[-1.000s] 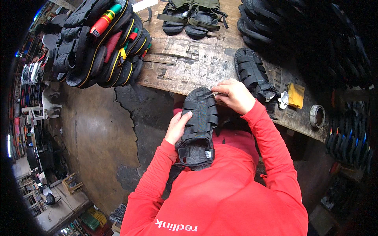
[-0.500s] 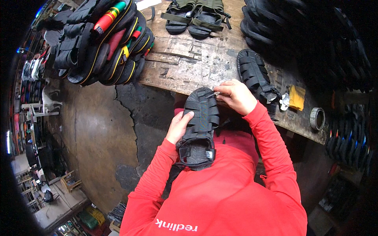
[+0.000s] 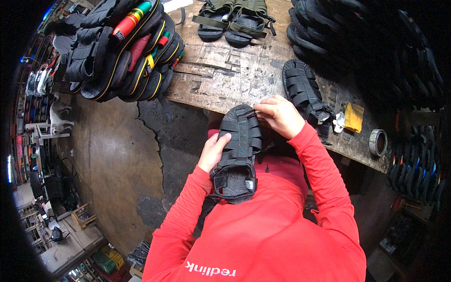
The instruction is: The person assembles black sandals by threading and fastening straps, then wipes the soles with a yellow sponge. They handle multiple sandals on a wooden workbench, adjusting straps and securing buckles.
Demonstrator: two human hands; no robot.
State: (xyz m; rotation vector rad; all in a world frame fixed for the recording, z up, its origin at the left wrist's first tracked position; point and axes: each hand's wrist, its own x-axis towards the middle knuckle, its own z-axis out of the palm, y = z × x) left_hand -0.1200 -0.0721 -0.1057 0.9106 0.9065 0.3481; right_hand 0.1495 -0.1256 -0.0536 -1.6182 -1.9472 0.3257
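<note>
gripping black sandal [image 3: 243,145] with left hand [image 3: 213,151], right hand [image 3: 280,116] at toe [image 3: 236,113]

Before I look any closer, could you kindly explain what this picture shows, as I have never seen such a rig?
There is no machine here, only a person's two bare hands. A fisheye camera worn on the head looks down, so straight edges bend near the rim. The left hand holds a black strap sandal, thumb on top. The right hand has its fingertips at the toe end; exactly what they pinch is too small to tell. On the worn wooden workbench lie a pair of olive-green sandals, a second black sandal, a yellow piece of material and a roll of tape.
</note>
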